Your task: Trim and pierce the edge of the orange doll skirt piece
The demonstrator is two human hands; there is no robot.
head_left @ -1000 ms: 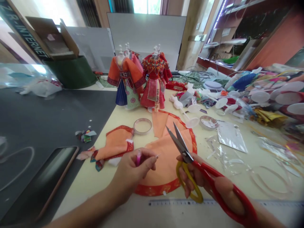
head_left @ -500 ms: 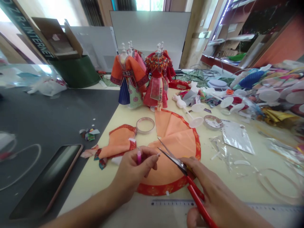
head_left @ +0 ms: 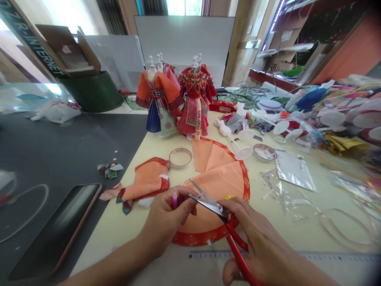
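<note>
Cream bench (head_left: 104, 242) strewn with craft scraps; peach cloth circle (head_left: 217, 178), smooth and flat, red brocade border, radially slit, under steel-bladed red scissors (head_left: 210, 204) gripped in curled right hand (head_left: 256, 238). Left hand (head_left: 166, 222) pinching slim pink piece (head_left: 175, 200) between thumb and fingers, just beside the blades. Two robed doll figures (head_left: 195, 99) upright beyond.
</note>
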